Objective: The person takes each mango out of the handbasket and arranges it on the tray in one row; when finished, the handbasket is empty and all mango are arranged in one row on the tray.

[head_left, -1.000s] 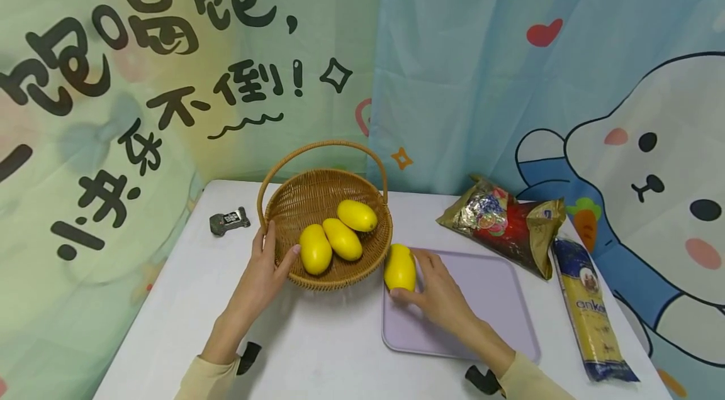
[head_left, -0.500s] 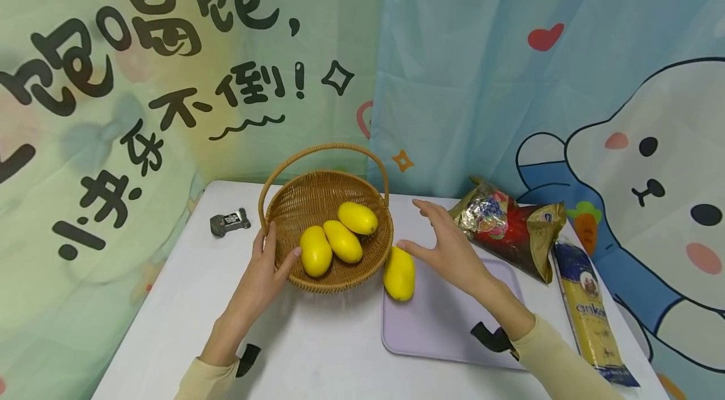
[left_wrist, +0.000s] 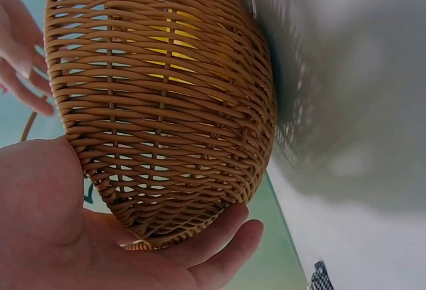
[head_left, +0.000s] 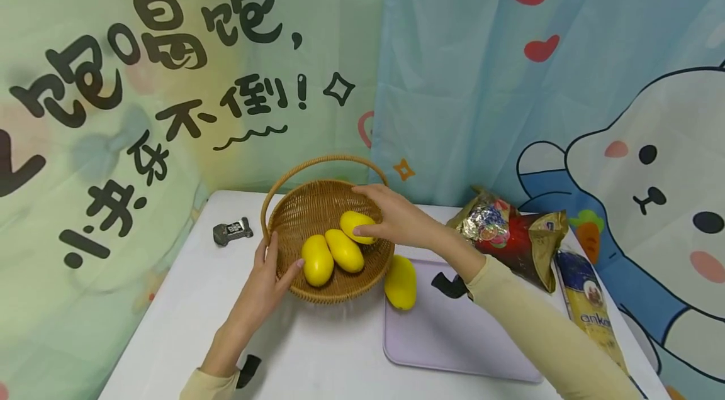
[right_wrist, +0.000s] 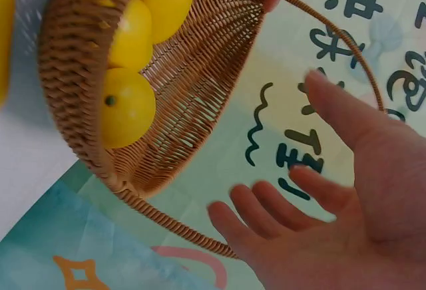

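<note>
My left hand [head_left: 256, 299] grips the left side of a brown wicker basket [head_left: 300, 208], thumb over the rim and fingers against the outer weave. Three yellow mangoes, one being the upper right mango [head_left: 351, 221], lie inside. Over the basket's right side reaches my right hand [head_left: 401, 217], below the arched handle's top. The right wrist view shows its fingers spread and apart from the nearest mango [right_wrist: 126, 107]. Another mango [head_left: 401, 283] lies on the left edge of a lilac tray [head_left: 438, 337], beside the basket. Through the weave [left_wrist: 166, 104], yellow shows in the left wrist view.
A red and gold bag [head_left: 504, 236] lies behind the tray, partly behind my right arm. Right of it is a long blue and yellow packet [head_left: 591, 305]. A small dark wrapped packet [head_left: 232, 231] sits left of the basket. Printed curtains hang behind the white table.
My right hand has let go of the mango on the tray, lifted, and moved left over the basket. The left hand stays on the basket. The head view has tilted slightly up.
</note>
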`<state>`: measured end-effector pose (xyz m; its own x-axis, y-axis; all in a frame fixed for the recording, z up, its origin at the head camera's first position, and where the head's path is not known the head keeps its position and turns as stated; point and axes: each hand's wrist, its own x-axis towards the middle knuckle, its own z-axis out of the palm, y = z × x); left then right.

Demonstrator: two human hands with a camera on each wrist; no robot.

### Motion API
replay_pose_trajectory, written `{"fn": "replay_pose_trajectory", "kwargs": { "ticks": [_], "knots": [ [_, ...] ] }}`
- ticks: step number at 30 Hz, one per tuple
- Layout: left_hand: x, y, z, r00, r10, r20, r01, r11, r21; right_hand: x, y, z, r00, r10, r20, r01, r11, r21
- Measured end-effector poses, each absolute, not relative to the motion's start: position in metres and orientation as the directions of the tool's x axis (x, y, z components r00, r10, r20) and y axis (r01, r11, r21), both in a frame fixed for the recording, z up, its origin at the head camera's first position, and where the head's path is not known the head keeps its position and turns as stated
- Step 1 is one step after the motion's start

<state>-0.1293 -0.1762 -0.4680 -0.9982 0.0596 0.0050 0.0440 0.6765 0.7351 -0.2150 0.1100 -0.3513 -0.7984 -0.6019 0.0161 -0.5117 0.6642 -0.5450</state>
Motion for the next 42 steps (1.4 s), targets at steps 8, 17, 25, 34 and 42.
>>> {"fn": "replay_pose_trajectory", "kwargs": {
  "ticks": [8, 17, 25, 34, 42],
  "knots": [
    [-0.127, -0.175, -0.47, -0.998, 0.059, 0.007, 0.046, 0.677, 0.735, -0.249, 0.087, -0.348, -0.697, -0.655, -0.291, -0.505, 0.737, -0.45],
    [-0.126, -0.176, -0.47, -0.998, 0.061, 0.034, 0.067, 0.686, 0.724, -0.268, 0.074, -0.36, -0.699, -0.546, -0.462, -0.418, 0.836, -0.356],
    [-0.126, -0.175, -0.47, -0.997, 0.061, 0.043, 0.074, 0.684, 0.726, -0.275, 0.076, -0.375, -0.7, -0.508, -0.502, -0.393, 0.861, -0.324],
    [-0.127, -0.175, -0.471, -0.997, 0.065, 0.044, 0.076, 0.677, 0.732, -0.268, 0.073, -0.386, -0.737, -0.471, -0.485, -0.351, 0.879, -0.322],
    [-0.127, -0.175, -0.471, -0.997, 0.063, 0.044, 0.075, 0.674, 0.735, -0.259, 0.068, -0.392, -0.766, -0.465, -0.445, -0.358, 0.882, -0.306]
  ]
}}
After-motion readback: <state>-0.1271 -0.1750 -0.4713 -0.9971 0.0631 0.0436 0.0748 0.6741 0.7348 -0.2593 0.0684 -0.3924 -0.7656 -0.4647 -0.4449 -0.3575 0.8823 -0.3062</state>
